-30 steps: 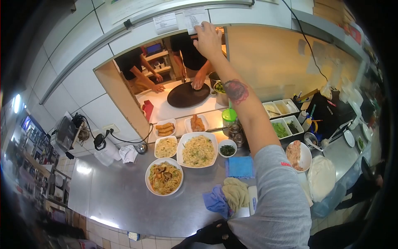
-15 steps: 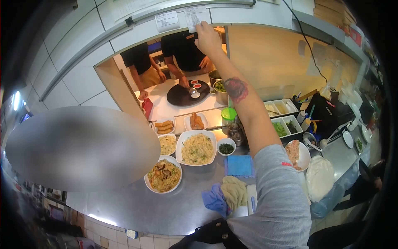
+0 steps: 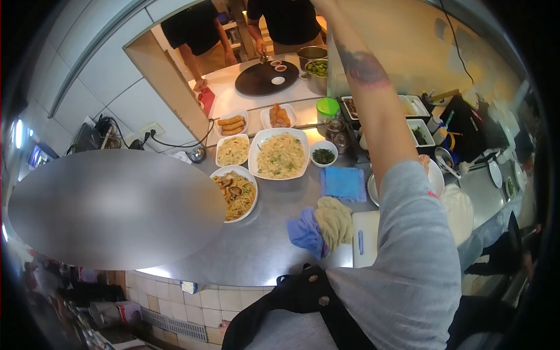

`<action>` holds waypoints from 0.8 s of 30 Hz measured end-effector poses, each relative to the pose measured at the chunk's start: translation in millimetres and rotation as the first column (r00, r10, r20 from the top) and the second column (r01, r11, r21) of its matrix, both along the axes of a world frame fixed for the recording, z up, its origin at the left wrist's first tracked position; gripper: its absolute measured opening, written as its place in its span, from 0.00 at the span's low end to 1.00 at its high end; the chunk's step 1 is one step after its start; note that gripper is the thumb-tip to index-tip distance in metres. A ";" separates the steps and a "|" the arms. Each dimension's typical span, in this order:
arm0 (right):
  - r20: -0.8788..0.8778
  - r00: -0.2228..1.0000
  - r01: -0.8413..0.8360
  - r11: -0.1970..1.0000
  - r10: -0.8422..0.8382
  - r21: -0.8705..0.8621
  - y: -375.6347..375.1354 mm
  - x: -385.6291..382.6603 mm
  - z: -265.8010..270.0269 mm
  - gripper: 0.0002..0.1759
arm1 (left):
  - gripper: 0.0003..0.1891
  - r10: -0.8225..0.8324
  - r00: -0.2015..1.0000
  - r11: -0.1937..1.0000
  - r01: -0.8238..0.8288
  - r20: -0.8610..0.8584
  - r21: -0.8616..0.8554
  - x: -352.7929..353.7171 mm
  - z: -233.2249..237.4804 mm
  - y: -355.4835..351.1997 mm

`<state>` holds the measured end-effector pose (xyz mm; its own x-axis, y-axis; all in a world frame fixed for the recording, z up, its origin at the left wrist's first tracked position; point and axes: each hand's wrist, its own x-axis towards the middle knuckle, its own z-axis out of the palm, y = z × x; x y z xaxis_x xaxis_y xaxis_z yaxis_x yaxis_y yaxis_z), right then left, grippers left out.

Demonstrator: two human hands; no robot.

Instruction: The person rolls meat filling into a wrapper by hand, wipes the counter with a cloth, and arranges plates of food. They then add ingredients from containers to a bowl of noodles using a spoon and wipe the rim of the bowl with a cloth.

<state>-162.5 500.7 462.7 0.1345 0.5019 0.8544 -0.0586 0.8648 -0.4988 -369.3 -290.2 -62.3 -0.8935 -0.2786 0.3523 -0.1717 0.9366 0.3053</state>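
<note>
My right arm reaches up and away over the counter to the upper edge of the view. Only the base of my right hand (image 3: 324, 4) shows there; its fingers and anything they touch are cut off. Below the arm are a large square bowl of creamy rice (image 3: 281, 154), a smaller bowl of similar rice (image 3: 233, 151) and a bowl of noodles with mushrooms (image 3: 236, 195). A small bowl of dark green herbs (image 3: 324, 155) stands beside the large one. My left hand is not in view.
Behind the pass window, two people stand at a round dark board (image 3: 256, 81) with small sauce dishes. Plates of fried rolls (image 3: 231, 125) and fried pieces (image 3: 279, 116) sit on the ledge. Cloths (image 3: 331, 224) and a cutting board (image 3: 363, 256) lie nearer. A blurred oval hides the left.
The view has tilted downward, so the paper slips on the rail have left it. My right hand, at a slip before, is now mostly beyond the top edge.
</note>
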 end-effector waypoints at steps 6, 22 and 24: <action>0.324 0.892 -0.280 0.948 0.316 -0.154 -130.4 100.7 -166.8 0.20 | 0.25 -0.418 0.868 0.905 0.423 -0.267 -0.043 -69.6 32.3 76.4; 0.596 0.128 0.992 0.097 -0.792 -0.084 -645.7 411.5 -211.0 0.23 | 0.20 -0.926 -0.030 0.035 0.986 -0.377 -0.164 41.3 23.8 373.8; 0.337 -0.493 0.850 -0.527 -0.802 -0.012 -678.2 432.6 -200.2 0.31 | 0.20 -0.929 -0.019 0.050 0.983 -0.368 -0.178 45.0 23.3 366.4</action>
